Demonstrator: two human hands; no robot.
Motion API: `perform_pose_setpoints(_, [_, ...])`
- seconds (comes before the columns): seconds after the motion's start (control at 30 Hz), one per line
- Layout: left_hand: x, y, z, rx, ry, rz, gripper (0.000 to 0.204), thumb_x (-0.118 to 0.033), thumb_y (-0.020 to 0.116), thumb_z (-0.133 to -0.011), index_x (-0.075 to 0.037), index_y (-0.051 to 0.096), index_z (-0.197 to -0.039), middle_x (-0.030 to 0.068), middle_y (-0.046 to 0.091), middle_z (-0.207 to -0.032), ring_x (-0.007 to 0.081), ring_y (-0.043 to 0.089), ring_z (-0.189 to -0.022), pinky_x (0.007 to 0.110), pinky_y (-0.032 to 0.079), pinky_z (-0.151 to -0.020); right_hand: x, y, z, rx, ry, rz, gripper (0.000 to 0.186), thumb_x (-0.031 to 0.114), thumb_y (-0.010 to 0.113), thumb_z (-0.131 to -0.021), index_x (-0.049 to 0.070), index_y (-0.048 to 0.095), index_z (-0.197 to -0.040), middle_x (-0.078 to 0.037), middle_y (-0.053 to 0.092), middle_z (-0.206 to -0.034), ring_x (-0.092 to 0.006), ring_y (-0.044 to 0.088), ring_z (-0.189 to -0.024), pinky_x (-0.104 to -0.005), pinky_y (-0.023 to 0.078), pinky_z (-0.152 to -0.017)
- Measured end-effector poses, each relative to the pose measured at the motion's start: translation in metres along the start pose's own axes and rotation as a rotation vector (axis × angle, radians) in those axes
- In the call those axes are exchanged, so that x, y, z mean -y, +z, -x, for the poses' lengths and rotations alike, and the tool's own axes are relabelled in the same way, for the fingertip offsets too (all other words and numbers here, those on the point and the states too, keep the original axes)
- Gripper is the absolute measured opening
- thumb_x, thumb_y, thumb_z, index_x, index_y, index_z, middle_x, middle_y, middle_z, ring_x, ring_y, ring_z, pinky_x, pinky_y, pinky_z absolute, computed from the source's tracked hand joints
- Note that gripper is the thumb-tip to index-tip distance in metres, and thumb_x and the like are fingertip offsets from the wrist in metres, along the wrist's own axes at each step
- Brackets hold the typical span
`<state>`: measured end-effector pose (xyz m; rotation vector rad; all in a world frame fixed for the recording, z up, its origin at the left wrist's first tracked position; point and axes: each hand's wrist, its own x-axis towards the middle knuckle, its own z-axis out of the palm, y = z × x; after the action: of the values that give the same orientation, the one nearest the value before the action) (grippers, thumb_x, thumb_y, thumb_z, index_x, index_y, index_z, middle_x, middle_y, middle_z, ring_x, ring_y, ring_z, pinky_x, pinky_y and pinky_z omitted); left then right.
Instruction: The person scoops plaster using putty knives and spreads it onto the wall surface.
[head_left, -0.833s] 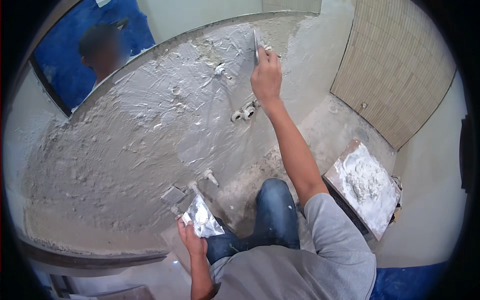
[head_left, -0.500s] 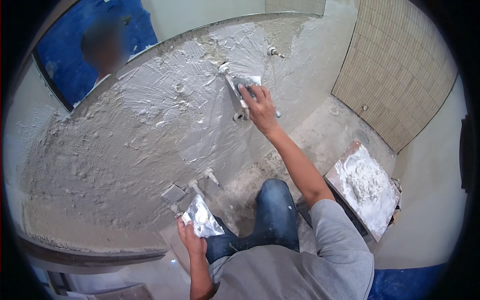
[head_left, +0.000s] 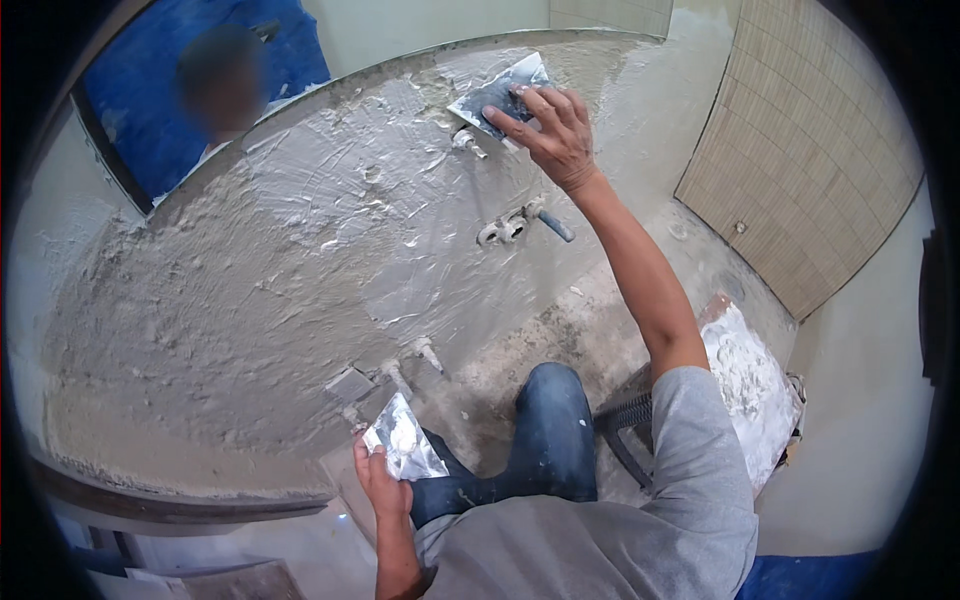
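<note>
My right hand (head_left: 560, 135) grips a flat metal putty scraper (head_left: 520, 82), its broad blade laid against the upper part of the plastered wall (head_left: 330, 260). Just below the blade, a plaster-caked pipe fitting (head_left: 466, 142) juts from the wall. Low at the left, my left hand (head_left: 383, 487) is closed on one corner of a second flat metal scraper (head_left: 402, 452), which carries a dab of white plaster. The wall is smeared with pale, streaky plaster towards the top and middle, and is rough and grey at the left.
More fittings (head_left: 500, 233) and a blue-grey pipe stub (head_left: 556, 226) stick out mid-wall. Pipe stubs (head_left: 428, 355) project lower down. A board heaped with white plaster (head_left: 745, 375) lies at my right, beside a dark plastic stool (head_left: 630, 415). A person's head (head_left: 218, 85) shows upper left against blue.
My right hand has moved up and slightly right with its scraper, from beside the fittings to above the upper fitting. My left hand and its scraper have barely moved.
</note>
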<state>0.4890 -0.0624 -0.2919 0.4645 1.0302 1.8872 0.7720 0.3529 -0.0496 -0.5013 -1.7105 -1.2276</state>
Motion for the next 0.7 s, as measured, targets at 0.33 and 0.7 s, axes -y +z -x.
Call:
perform_pose_setpoints(0.33, [-0.010,-0.004,0.006,-0.044,-0.010,-0.001,0.032,-0.008,0.048,-0.098,0.000,0.052,-0.129,0.0138,0.065,-0.122,0.0227,0.066,-0.108,0.036,0.052,-0.096,0.033,-0.018,0.075,0.313,0.045,-0.040,0.061,0.011,0.059,-0.088,0.030,0.056,-0.146,-0.007,0.057,-0.131,-0.0229,0.056,-0.111,-0.0437,0.045,-0.100])
perform_pose_setpoints(0.7, [-0.013,-0.001,0.010,-0.021,-0.034,-0.018,0.031,-0.008,0.048,-0.099,0.000,0.050,-0.129,0.0148,0.065,-0.121,0.0230,0.066,-0.108,0.037,0.053,-0.096,0.074,-0.028,0.052,0.143,0.932,-0.404,0.054,-0.001,0.060,-0.085,0.008,0.060,-0.138,-0.019,0.059,-0.123,-0.0380,0.058,-0.109,-0.0453,0.050,-0.090])
